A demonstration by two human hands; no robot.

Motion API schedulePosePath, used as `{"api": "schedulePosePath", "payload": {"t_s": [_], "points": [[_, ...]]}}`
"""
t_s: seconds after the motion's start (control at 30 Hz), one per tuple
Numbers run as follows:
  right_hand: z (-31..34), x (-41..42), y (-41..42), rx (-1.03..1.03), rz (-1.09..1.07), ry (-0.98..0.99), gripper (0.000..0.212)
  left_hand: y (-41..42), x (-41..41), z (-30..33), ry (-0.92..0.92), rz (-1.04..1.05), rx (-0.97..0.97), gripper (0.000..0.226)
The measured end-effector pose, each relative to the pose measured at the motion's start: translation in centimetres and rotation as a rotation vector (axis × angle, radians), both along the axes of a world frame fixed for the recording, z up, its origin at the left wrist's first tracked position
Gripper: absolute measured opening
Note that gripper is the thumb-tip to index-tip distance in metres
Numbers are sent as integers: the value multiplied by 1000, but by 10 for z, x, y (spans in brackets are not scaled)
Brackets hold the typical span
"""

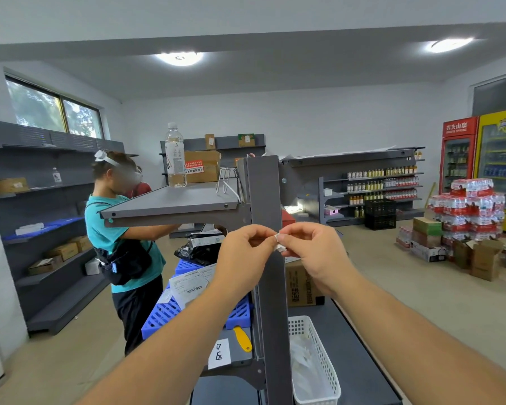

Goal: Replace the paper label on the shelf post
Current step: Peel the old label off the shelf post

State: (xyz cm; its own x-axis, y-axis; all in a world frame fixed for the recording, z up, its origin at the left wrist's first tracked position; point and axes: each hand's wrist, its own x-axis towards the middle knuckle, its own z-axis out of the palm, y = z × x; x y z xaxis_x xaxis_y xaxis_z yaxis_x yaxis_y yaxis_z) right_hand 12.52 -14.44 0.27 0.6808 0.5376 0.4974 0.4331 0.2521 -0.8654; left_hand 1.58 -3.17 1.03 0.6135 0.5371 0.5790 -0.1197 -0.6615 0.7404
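A grey metal shelf post (265, 194) stands upright straight ahead of me. Both hands are raised in front of it at mid height. My right hand (313, 252) pinches a small crumpled white paper label (280, 242) at the post's right edge. My left hand (243, 255) has its fingertips closed against the same scrap from the left. On the lower shelf lies a white paper label (219, 353) with handwritten marks, beside a yellow-handled scraper (243, 339).
A white plastic basket (319, 366) sits lower right of the post. A water bottle (175, 154) stands on the upper shelf (170, 204). A person in a teal shirt (120, 229) works at left beside blue crates (170, 312). Stacked drink packs (468, 209) and fridges fill the right.
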Motion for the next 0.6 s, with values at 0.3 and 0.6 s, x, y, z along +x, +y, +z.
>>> {"api": "schedulePosePath", "payload": {"t_s": [0.3, 0.6], "points": [[2, -5, 5, 85, 125, 454, 8, 6, -4, 3, -38, -113, 70, 20], [4, -9, 4, 74, 188, 532, 9, 9, -1, 1, -62, 160, 338, 8]]}}
